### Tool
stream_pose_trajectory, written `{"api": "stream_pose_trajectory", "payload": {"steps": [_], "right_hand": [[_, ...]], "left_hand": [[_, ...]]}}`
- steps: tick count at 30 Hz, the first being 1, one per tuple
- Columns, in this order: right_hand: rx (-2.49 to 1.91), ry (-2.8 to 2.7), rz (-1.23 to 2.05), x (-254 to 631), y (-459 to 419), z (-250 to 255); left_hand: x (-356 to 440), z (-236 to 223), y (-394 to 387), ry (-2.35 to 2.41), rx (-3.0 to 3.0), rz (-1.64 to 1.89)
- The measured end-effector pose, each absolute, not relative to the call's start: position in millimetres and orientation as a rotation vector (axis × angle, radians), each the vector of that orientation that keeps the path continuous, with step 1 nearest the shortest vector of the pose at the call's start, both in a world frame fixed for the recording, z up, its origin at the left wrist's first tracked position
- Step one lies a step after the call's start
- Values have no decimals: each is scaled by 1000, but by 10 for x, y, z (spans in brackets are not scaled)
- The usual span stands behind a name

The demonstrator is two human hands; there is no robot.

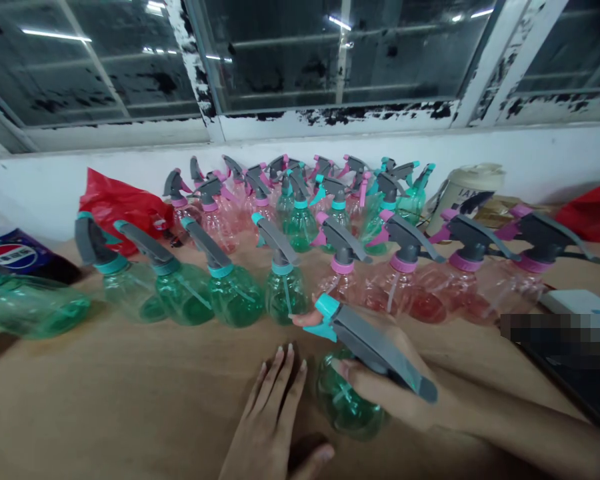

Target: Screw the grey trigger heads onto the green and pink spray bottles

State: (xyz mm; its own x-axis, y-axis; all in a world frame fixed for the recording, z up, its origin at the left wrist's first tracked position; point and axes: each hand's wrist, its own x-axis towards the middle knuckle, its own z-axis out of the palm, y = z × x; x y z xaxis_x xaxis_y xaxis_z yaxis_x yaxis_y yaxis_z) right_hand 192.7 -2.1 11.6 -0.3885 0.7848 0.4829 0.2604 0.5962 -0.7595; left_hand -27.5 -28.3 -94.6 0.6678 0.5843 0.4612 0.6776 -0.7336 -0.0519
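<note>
My right hand (407, 405) is wrapped round a green spray bottle (349, 410) with a grey and turquoise head, near the front of the table. Its index finger reaches out past the turquoise nozzle and trigger. Just left of that bottle, my left hand (273, 413) lies on the tabletop with fingers stretched out, holding nothing. Beyond both hands runs a row of similar bottles: green ones (235, 297) with turquoise collars on the left, pink ones (433, 293) with pink collars on the right.
More spray bottles (300, 223) crowd the back by the wall. A clear green bottle (35, 303) lies on its side at left, near a dark Pepsi bottle (25, 257) and a red bag (123, 207). A pale tub (467, 193) and a dark flat object (570, 373) are at right.
</note>
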Motion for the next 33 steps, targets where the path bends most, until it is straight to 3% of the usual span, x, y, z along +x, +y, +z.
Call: {"api": "stream_pose_trajectory", "payload": {"steps": [4, 16, 33], "right_hand": [[-788, -1873, 853, 1920, -15, 144], [-796, -1881, 766, 1927, 12, 125], [-819, -1842, 609, 1907, -8, 90]], "left_hand": [[-277, -944, -283, -1048, -2661, -562], [-247, -754, -346, -1115, -2686, -538], [-240, -834, -346, -1128, -2746, -541]]}}
